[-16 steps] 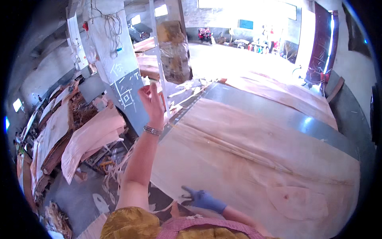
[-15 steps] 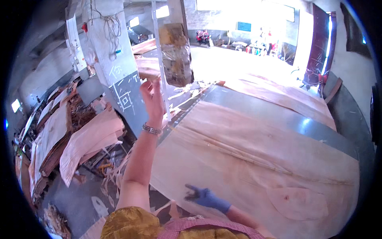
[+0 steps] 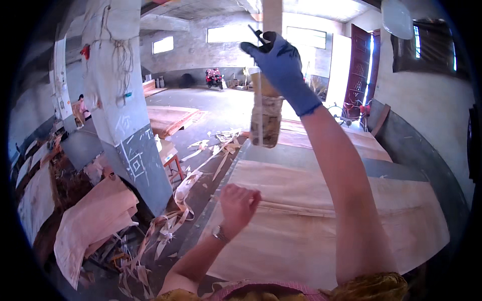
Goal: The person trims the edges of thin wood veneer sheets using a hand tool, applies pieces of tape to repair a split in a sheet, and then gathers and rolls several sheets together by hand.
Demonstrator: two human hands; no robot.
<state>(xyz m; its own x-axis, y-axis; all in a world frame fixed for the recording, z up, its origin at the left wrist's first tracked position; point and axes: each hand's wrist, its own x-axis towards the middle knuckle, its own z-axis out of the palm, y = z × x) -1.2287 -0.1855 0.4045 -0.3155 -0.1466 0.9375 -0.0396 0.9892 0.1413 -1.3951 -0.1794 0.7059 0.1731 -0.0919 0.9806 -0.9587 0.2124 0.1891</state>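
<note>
1. a wide sheet of pale wood veneer [image 3: 321, 220] is spread flat over the table [image 3: 427, 165], filling the lower right of the view.
2. a concrete pillar [image 3: 120, 115] with chalk marks is seen at the left, with stacked veneer sheets [image 3: 95, 215] and torn strips [image 3: 165, 226] on the floor beside it.
3. a hanging bottle [image 3: 266, 118], cloudy and brownish, is suspended above the far edge of the veneer, just below the raised right hand.
4. the right hand [image 3: 281, 60], in a blue glove, is lifted high; its fingers are closed on a small dark tool [image 3: 258, 36] at a pale vertical strip [image 3: 272, 15].
5. the left hand [image 3: 238, 203], bare with a wristwatch [image 3: 219, 234], is held over the near veneer edge, fingers curled loosely, gripping nothing visible.
</note>
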